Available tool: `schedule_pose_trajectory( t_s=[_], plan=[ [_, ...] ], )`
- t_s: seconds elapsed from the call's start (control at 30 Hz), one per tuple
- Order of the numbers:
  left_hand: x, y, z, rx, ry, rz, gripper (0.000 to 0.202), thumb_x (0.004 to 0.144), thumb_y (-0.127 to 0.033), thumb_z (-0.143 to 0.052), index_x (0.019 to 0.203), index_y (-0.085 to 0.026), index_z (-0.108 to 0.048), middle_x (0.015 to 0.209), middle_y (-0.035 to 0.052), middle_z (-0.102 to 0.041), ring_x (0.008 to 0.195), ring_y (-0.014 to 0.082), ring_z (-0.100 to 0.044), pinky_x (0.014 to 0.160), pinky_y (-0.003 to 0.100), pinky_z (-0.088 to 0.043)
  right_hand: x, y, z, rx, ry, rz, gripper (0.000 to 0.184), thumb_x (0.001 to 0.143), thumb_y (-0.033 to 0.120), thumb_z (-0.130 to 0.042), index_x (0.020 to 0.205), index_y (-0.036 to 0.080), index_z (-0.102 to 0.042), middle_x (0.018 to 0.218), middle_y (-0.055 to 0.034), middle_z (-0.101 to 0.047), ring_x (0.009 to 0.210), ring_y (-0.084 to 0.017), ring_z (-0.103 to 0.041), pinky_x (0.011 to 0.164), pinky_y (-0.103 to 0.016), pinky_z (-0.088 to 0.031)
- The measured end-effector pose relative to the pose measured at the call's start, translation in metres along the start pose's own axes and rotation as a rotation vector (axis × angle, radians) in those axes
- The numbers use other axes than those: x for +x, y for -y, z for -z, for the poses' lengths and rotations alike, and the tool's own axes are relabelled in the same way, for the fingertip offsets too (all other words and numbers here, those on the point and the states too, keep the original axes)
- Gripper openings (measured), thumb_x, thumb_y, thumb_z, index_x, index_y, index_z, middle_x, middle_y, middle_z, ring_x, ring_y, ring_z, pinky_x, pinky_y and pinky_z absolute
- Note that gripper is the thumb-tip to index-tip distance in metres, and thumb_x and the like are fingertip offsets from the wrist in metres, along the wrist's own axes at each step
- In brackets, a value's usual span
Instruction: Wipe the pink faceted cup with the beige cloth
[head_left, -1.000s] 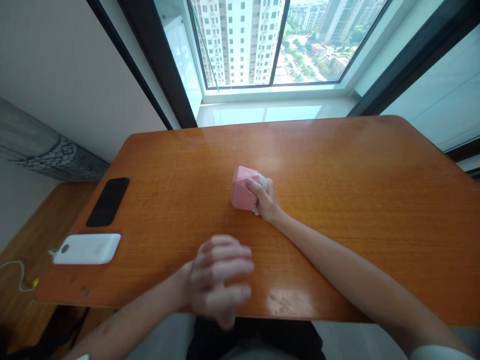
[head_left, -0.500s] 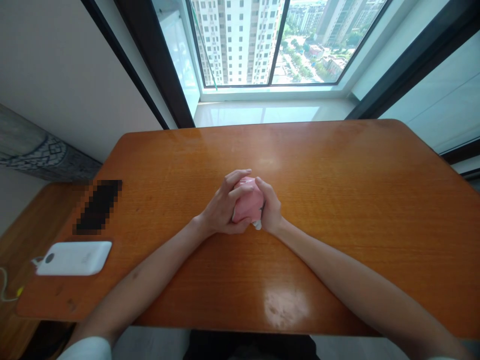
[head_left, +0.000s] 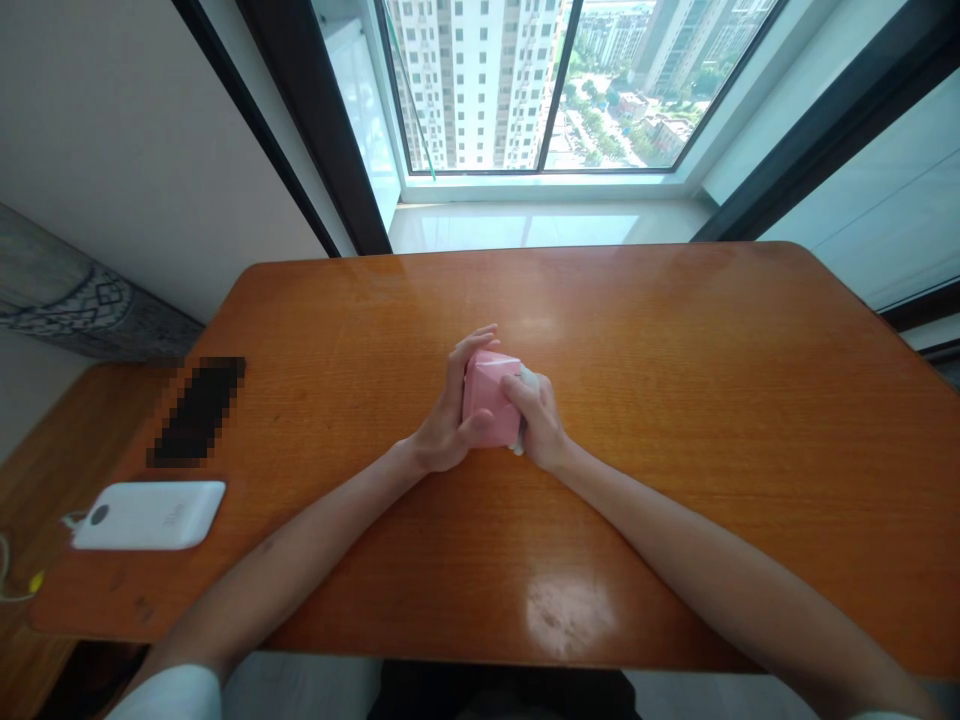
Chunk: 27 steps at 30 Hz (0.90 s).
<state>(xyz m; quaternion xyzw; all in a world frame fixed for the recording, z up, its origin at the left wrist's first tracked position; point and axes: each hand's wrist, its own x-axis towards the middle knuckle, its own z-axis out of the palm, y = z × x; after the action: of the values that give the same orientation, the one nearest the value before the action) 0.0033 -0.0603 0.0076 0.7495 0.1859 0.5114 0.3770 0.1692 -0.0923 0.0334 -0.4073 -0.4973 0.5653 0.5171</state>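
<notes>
A small pink block-shaped pack [head_left: 491, 385] is held between my two hands over the middle of the table [head_left: 675, 400]. Whitish, crumpled-looking material [head_left: 528, 378] shows at its right end; I cannot make out what it is. My left hand [head_left: 450, 410] cups the pack's left side, with fingers extended along the far edge and the thumb against the near face. From the right, my right hand [head_left: 544, 420] grips the other end, thumb pressed on the pink surface. Its other fingers are mostly hidden behind the pack and the white material.
A white rounded device [head_left: 150, 515] with a cable lies at the table's left edge. Behind it is a dark pixelated rectangle [head_left: 199, 412]. A window sill [head_left: 517, 225] runs beyond the far edge, and grey patterned fabric [head_left: 97, 300] hangs at the left.
My left fingers have straightened off the front of the pack, exposing more of it. The pack looks squarer, and my right thumb has moved onto its face.
</notes>
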Motion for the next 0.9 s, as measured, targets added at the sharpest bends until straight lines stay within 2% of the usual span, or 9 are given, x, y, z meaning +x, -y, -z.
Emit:
schedule_pose_trajectory(
  t_s=[0.07, 0.17, 0.23, 0.4, 0.47, 0.6, 0.67, 0.73, 0.9],
  plan=[
    [0.001, 0.006, 0.002, 0.153, 0.028, -0.186, 0.097, 0.099, -0.079, -0.07, 0.175, -0.03, -0.033, 0.177, 0.018, -0.037, 0.167, 0.0414, -0.036, 0.136, 0.065, -0.038, 0.002, 0.001, -0.004, 0.16, -0.052, -0.073, 0.062, 0.097, 0.081, -0.063, 0.074, 0.024, -0.062, 0.055, 0.0017, -0.052, 0.05, -0.015, -0.045, 0.045, -0.03, -0.035],
    [0.0, 0.01, 0.002, 0.222, 0.027, -0.259, 0.088, 0.104, -0.067, -0.069, 0.175, -0.028, -0.035, 0.177, 0.0196, -0.037, 0.164, 0.0392, -0.04, 0.134, 0.065, -0.041, 0.004, 0.001, -0.007, 0.223, -0.112, -0.064, 0.062, 0.096, 0.084, -0.06, 0.081, 0.024, -0.065, 0.063, -0.0004, -0.057, 0.058, -0.017, -0.05, 0.051, -0.031, -0.042],
    [-0.002, 0.01, 0.001, 0.142, -0.005, -0.2, 0.078, 0.108, -0.066, -0.064, 0.171, -0.027, -0.04, 0.169, 0.0181, -0.046, 0.159, 0.0372, -0.046, 0.132, 0.062, -0.044, 0.003, -0.001, -0.005, 0.106, -0.105, 0.004, 0.063, 0.096, 0.085, -0.06, 0.079, 0.024, -0.063, 0.062, 0.0007, -0.054, 0.056, -0.016, -0.046, 0.051, -0.032, -0.038],
    [-0.007, 0.002, -0.002, -0.215, 0.01, 0.161, 0.066, 0.113, -0.069, -0.047, 0.165, -0.027, -0.045, 0.152, 0.0138, -0.064, 0.127, 0.0295, -0.07, 0.115, 0.052, -0.059, 0.0, -0.002, 0.004, -0.319, 0.094, 0.316, 0.07, 0.096, 0.083, -0.064, 0.06, 0.025, -0.048, 0.054, 0.004, -0.039, 0.051, -0.011, -0.033, 0.051, -0.032, -0.025],
    [-0.006, 0.001, 0.0, -0.189, 0.021, 0.185, 0.072, 0.112, -0.074, -0.049, 0.167, -0.028, -0.042, 0.157, 0.0146, -0.061, 0.129, 0.03, -0.07, 0.115, 0.052, -0.059, 0.0, -0.001, 0.005, -0.288, 0.065, 0.259, 0.071, 0.097, 0.082, -0.063, 0.059, 0.025, -0.047, 0.051, 0.0039, -0.041, 0.048, -0.01, -0.034, 0.049, -0.03, -0.025],
    [-0.001, 0.006, 0.004, 0.086, 0.023, -0.113, 0.098, 0.102, -0.084, -0.061, 0.177, -0.031, -0.03, 0.179, 0.0173, -0.038, 0.165, 0.041, -0.041, 0.136, 0.065, -0.04, 0.006, 0.003, -0.003, 0.109, -0.045, -0.046, 0.067, 0.097, 0.085, -0.058, 0.07, 0.024, -0.063, 0.05, 0.0014, -0.052, 0.046, -0.015, -0.047, 0.043, -0.029, -0.035],
    [0.0, 0.009, 0.004, 0.201, 0.042, -0.22, 0.096, 0.103, -0.078, -0.065, 0.179, -0.031, -0.028, 0.184, 0.0175, -0.031, 0.173, 0.0424, -0.029, 0.139, 0.069, -0.034, 0.01, 0.007, -0.008, 0.297, -0.064, -0.104, 0.069, 0.097, 0.088, -0.053, 0.084, 0.023, -0.072, 0.06, -0.0021, -0.062, 0.058, -0.019, -0.06, 0.052, -0.031, -0.048],
    [0.0, 0.011, 0.003, 0.239, 0.034, -0.238, 0.086, 0.107, -0.07, -0.064, 0.177, -0.032, -0.031, 0.181, 0.0176, -0.033, 0.17, 0.0408, -0.034, 0.136, 0.069, -0.038, 0.012, 0.009, -0.012, 0.355, -0.082, -0.096, 0.07, 0.096, 0.089, -0.051, 0.091, 0.022, -0.074, 0.068, -0.0037, -0.066, 0.068, -0.021, -0.064, 0.059, -0.033, -0.053],
    [-0.007, 0.013, -0.002, -0.027, -0.049, -0.026, 0.072, 0.11, -0.075, -0.051, 0.165, -0.029, -0.044, 0.158, 0.0148, -0.055, 0.141, 0.0326, -0.061, 0.123, 0.056, -0.054, 0.003, 0.004, -0.005, -0.093, -0.058, 0.154, 0.067, 0.09, 0.085, -0.071, 0.065, 0.024, -0.058, 0.056, 0.0035, -0.045, 0.052, -0.012, -0.037, 0.05, -0.031, -0.028]
  ],
)
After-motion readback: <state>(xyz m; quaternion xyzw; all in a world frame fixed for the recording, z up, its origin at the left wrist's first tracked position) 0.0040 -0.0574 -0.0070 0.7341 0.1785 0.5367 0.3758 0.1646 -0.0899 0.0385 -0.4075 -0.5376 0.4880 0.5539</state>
